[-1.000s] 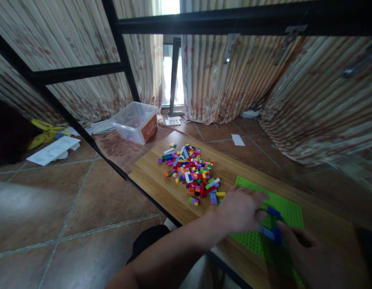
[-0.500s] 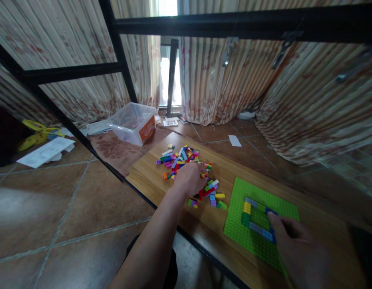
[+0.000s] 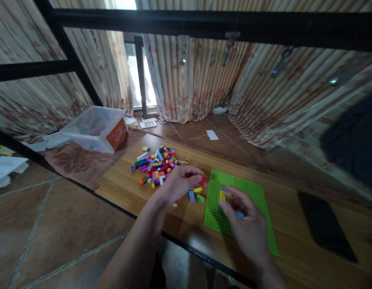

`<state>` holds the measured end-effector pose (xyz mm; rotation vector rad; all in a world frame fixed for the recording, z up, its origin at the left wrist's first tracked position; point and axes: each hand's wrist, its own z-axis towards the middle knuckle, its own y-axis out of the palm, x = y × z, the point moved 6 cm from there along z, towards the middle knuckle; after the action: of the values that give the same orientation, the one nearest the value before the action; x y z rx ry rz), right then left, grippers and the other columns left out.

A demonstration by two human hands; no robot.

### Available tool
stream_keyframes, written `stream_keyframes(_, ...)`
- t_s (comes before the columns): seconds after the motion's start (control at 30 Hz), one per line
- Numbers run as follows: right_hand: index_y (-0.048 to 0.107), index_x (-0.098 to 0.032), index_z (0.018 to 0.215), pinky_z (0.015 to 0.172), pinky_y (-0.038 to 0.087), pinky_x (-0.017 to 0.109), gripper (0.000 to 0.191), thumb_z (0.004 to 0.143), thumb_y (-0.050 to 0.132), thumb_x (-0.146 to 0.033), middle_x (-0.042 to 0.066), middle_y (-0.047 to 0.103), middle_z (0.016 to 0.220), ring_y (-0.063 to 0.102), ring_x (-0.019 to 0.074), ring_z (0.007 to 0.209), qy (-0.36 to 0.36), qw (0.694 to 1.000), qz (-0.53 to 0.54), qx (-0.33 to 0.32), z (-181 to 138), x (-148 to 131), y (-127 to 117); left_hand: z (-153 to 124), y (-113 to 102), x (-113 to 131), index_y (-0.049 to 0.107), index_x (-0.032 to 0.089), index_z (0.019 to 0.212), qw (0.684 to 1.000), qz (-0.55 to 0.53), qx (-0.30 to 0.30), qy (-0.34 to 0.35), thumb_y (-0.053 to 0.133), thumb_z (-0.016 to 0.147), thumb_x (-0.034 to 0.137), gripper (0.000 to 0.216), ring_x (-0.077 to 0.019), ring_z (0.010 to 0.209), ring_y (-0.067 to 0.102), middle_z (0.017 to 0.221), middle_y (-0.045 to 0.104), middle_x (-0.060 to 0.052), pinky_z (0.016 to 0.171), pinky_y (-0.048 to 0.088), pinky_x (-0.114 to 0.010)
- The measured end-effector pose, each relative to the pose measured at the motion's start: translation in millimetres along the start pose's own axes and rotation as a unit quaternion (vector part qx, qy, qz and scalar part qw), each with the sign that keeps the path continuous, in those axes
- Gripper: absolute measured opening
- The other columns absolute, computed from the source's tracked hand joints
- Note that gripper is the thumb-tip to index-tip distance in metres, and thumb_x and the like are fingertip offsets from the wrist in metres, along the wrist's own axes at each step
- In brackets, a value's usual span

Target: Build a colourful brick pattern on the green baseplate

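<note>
A pile of small colourful bricks (image 3: 157, 164) lies on a low wooden table (image 3: 120, 186). My left hand (image 3: 180, 182) rests at the pile's right edge with its fingers curled in; what they hold is hidden. A few loose bricks (image 3: 195, 194) lie just to its right. On the green baseplate (image 3: 252, 188) stands a small frame of bricks, with a yellow brick (image 3: 222, 195) showing at its left. My right hand (image 3: 246, 218) lies over that frame, fingers spread and touching the bricks.
A clear plastic box (image 3: 96, 128) with an orange label stands on the floor beyond the table's left end. A flat black object (image 3: 324, 224) lies on the table at the right. A black metal bar (image 3: 204, 24) crosses overhead. Curtains (image 3: 198, 80) hang behind.
My left hand went from the baseplate to the brick pile and now sits at its right edge. The right hand slid left across the plate. The view swung to the right.
</note>
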<state>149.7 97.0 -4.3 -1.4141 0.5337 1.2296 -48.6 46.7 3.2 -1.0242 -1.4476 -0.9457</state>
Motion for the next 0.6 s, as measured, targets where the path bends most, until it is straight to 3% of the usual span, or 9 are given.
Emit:
stream_keyframes(0.1, 0.061, -0.027, 0.123, 0.080, 0.052, 0.036, 0.050, 0.077, 0.072, -0.043, 0.005, 0.069, 0.109, 0.064, 0.0188, 0.088, -0.016, 0.999, 0.034, -0.034, -3, -6, 12, -1, 32, -3, 0.069, 0.012, 0.086, 0.996, -0.065, -0.060, -0.033, 0.069, 0.074, 0.026, 0.019, -0.0086, 0.060, 0.055, 0.070, 0.065, -0.001, 0.059, 0.043, -0.020)
stream_keyframes(0.23, 0.066, -0.027, 0.114, 0.085, 0.052, 0.037, 0.036, 0.081, 0.070, -0.039, 0.004, 0.071, 0.107, 0.065, 0.0195, 0.094, -0.021, 0.995, 0.089, -0.043, 0, -5, 14, -1, 56, -8, 0.071, 0.011, 0.081, 0.988, -0.103, -0.098, -0.056, 0.073, 0.072, 0.027, 0.018, -0.0067, 0.057, 0.053, 0.066, 0.065, 0.000, 0.058, 0.042, -0.019)
stream_keyframes(0.47, 0.068, -0.028, 0.113, 0.095, 0.049, 0.041, 0.030, 0.086, 0.064, -0.041, 0.004, 0.070, 0.114, 0.065, 0.0208, 0.104, -0.018, 0.995, 0.086, -0.047, -1, 2, 5, -2, 61, -14, 0.072, 0.011, 0.081, 0.988, -0.107, -0.088, -0.065, 0.074, 0.071, 0.030, 0.022, -0.0088, 0.060, 0.059, 0.070, 0.069, -0.003, 0.064, 0.048, -0.022)
stream_keyframes(0.6, 0.066, -0.028, 0.117, 0.085, 0.053, 0.042, 0.037, 0.087, 0.058, -0.048, 0.006, 0.072, 0.111, 0.068, 0.0219, 0.092, 0.031, 0.997, 0.060, -0.038, -2, 11, -2, 0, 52, -7, 0.070, 0.011, 0.080, 0.996, -0.032, -0.086, 0.001, 0.067, 0.078, 0.029, 0.019, -0.0089, 0.058, 0.055, 0.066, 0.065, -0.001, 0.060, 0.045, -0.021)
